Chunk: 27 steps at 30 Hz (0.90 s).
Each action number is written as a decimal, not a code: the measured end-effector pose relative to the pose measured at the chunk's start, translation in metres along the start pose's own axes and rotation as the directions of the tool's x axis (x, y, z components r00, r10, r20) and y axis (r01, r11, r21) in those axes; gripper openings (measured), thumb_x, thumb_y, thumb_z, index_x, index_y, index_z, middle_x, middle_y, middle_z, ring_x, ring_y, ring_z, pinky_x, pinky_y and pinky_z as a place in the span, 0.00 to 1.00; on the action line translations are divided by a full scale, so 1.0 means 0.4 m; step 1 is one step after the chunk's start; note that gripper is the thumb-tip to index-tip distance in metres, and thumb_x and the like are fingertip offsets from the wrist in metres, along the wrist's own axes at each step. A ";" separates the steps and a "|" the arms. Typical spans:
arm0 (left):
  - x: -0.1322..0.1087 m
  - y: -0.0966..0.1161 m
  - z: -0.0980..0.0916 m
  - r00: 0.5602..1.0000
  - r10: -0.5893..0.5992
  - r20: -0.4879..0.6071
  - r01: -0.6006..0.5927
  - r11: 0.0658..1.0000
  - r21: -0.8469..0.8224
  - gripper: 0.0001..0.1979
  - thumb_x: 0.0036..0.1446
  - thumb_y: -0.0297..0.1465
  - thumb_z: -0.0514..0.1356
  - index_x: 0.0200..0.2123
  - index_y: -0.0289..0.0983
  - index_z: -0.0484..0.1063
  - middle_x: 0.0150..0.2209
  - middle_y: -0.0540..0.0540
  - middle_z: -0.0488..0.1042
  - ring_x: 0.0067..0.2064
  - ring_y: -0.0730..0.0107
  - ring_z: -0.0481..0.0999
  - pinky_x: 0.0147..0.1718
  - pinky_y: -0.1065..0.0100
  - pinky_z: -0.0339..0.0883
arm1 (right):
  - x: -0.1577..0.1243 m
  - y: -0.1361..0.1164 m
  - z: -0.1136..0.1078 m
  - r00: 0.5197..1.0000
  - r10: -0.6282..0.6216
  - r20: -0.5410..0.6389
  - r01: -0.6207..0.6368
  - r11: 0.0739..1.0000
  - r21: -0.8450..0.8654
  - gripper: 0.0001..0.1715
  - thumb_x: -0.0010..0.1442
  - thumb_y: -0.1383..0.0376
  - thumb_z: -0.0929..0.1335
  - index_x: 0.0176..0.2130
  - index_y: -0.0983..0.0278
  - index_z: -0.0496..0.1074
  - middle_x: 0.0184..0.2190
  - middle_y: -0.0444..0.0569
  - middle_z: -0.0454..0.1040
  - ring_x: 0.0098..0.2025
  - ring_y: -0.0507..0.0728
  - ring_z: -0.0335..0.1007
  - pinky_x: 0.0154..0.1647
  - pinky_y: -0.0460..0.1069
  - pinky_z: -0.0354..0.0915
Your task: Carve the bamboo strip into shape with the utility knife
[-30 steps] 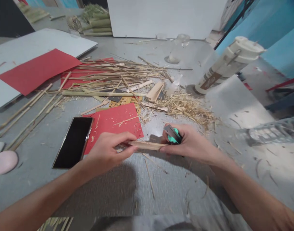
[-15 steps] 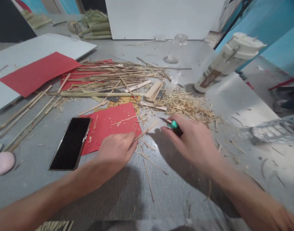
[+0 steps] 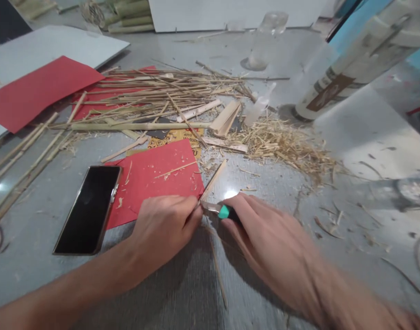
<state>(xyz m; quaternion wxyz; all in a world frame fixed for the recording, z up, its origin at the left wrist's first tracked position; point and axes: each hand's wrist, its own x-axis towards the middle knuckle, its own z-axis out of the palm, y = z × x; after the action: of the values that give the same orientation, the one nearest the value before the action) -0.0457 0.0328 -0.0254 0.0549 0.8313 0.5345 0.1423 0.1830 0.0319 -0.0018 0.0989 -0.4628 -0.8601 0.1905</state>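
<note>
My left hand [image 3: 168, 220] is closed, thumb and fingers pinching a pale wooden strip [image 3: 214, 180] that points away toward the back. In my closed right hand [image 3: 265, 233] is a utility knife [image 3: 225, 211] with a black and green handle. Its blade lies against the near part of the strip, right beside my left fingertips. Under and behind my left hand is a red sheet [image 3: 162, 176] with thin shavings on it. A black-screened phone [image 3: 88, 208] lies at the sheet's left edge.
Behind the hands lie a heap of dry stalks [image 3: 175, 91], a split bamboo piece [image 3: 225, 118] and a pile of shavings [image 3: 285, 144]. A tall whitish canister [image 3: 337, 87], a clear bottle [image 3: 412, 192] and a glass-like vessel [image 3: 265, 43] stand or lie around. A white board [image 3: 58, 43] is at left.
My right hand has moved left and nearer, bringing the knife blade from apart onto the strip. The strip now points more steeply away. The whole view has shifted somewhat closer.
</note>
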 end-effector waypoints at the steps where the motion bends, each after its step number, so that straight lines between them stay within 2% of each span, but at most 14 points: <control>1: 0.001 0.000 -0.003 1.000 -0.002 -0.010 0.001 1.000 -0.018 0.22 0.73 0.32 0.55 0.23 0.39 0.65 0.18 0.51 0.68 0.20 0.70 0.65 0.25 0.63 0.43 | 0.000 -0.002 -0.001 1.000 0.008 -0.002 -0.008 1.000 0.017 0.16 0.80 0.56 0.59 0.41 0.59 0.67 0.34 0.49 0.75 0.31 0.58 0.69 0.30 0.52 0.54; 7: -0.002 -0.003 -0.015 0.999 -0.007 -0.049 0.001 0.993 -0.114 0.23 0.75 0.32 0.54 0.23 0.39 0.60 0.18 0.56 0.59 0.19 0.75 0.61 0.24 0.67 0.47 | 0.002 -0.014 -0.009 0.999 0.023 0.027 -0.026 0.996 0.082 0.13 0.78 0.61 0.59 0.40 0.58 0.66 0.32 0.49 0.77 0.28 0.56 0.69 0.26 0.51 0.52; 12: -0.002 0.007 -0.022 0.999 -0.017 -0.052 0.008 0.984 -0.178 0.21 0.74 0.30 0.54 0.24 0.39 0.58 0.19 0.57 0.59 0.19 0.76 0.62 0.23 0.69 0.49 | -0.002 -0.019 -0.005 0.998 0.037 0.047 -0.043 0.992 0.120 0.10 0.77 0.63 0.59 0.40 0.58 0.63 0.30 0.46 0.77 0.25 0.54 0.69 0.25 0.51 0.49; 18: -0.001 0.014 -0.023 0.993 0.013 -0.115 -0.036 0.979 -0.201 0.22 0.75 0.30 0.53 0.24 0.40 0.56 0.19 0.58 0.57 0.18 0.76 0.60 0.22 0.69 0.49 | -0.013 -0.026 0.006 0.996 0.069 0.064 -0.078 0.985 0.151 0.09 0.77 0.63 0.59 0.41 0.58 0.61 0.28 0.44 0.77 0.21 0.52 0.65 0.23 0.51 0.44; 25: -0.005 0.012 -0.021 0.983 0.081 -0.163 -0.107 0.982 -0.158 0.21 0.76 0.29 0.52 0.26 0.41 0.58 0.21 0.57 0.61 0.21 0.74 0.62 0.23 0.66 0.49 | -0.013 -0.028 0.012 0.994 0.085 0.067 -0.095 0.981 0.170 0.09 0.77 0.63 0.58 0.41 0.58 0.61 0.29 0.44 0.77 0.22 0.50 0.65 0.23 0.50 0.45; 27: -0.007 0.014 -0.024 0.986 0.075 -0.146 -0.097 0.984 -0.149 0.20 0.75 0.28 0.52 0.26 0.41 0.58 0.21 0.56 0.61 0.21 0.74 0.62 0.23 0.65 0.50 | -0.012 -0.028 0.012 0.994 0.086 0.063 -0.096 0.980 0.172 0.09 0.76 0.64 0.58 0.42 0.58 0.62 0.29 0.45 0.77 0.23 0.51 0.66 0.23 0.50 0.46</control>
<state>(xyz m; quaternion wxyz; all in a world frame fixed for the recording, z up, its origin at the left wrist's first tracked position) -0.0447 0.0275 -0.0155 0.0758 0.8349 0.4877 0.2436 0.1755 0.0211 -0.0013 0.1063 -0.4857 -0.8204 0.2822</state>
